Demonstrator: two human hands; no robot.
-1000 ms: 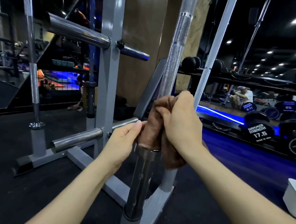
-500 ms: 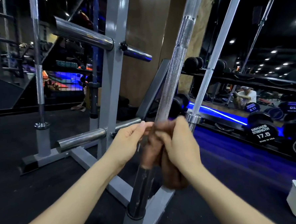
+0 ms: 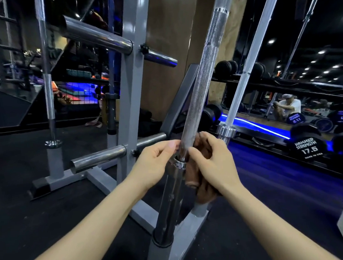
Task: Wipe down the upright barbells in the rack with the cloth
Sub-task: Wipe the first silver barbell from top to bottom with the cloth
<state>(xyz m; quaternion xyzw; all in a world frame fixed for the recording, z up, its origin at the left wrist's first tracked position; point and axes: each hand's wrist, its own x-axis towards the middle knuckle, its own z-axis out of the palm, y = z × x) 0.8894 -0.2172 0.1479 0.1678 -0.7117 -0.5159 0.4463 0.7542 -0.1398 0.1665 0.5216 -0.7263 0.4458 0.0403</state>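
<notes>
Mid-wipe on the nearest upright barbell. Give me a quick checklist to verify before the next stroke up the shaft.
1. Cloth in hand: ok. The right hand grips the brown cloth.
2. Cloth against the bar: ok. It sits beside the barbell at the collar.
3. Cloth wrapped round the shaft: not ok. It bunches on the right side only.
4. Bar steadied: ok. The left hand has fingertips on the shaft just above the collar.
5. Bar seated: ok. Its sleeve stands in the rack base tube.
6. Path upward: ok. The knurled shaft above the hands is bare.
</notes>
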